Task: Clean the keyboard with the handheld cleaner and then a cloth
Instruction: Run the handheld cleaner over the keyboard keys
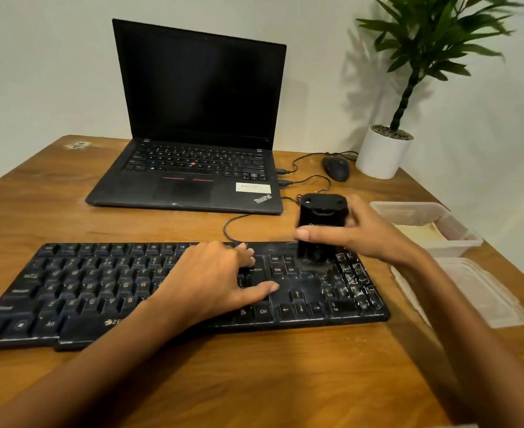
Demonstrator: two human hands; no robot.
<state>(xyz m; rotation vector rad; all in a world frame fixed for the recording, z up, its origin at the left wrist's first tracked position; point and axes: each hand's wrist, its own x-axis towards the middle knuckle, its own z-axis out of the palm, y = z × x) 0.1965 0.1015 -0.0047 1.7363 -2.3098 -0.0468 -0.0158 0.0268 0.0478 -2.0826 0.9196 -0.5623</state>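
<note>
Running the handheld cleaner (322, 225) over the right end of the keyboard (174, 291), nozzle end down on the keys just left of the numpad block. My right hand (368, 234) is gripping the cleaner's black body, thumb across the front, fingers wrapped behind. My left hand (214, 279) is lying flat and unclenched on the keys around Enter, gripping nothing, just pinning the board to the tabletop (254, 375). White dust is sitting thick on the numpad keys at the far right; the letter section looks fairly clean, though blur is making that hard to judge. Risks I'm seeing: the keyboard cable (239, 222) is looping right behind the cleaner, toward the laptop (193, 168), so a backward swing is likely snagging it or tugging the plug. Pushing the nozzle down hard is probably popping a keycap or just smearing dust into the gaps. If my left hand is lifting off, the board is liable to skate on the wood. The open plastic container (424, 223) and its lid (476, 291) are lying near my right forearm, so a wide sweep to the right edge is likely knocking them. Something pale is lying inside the container; possibly the cloth, can't tell. Cloth pass not yet started.
</note>
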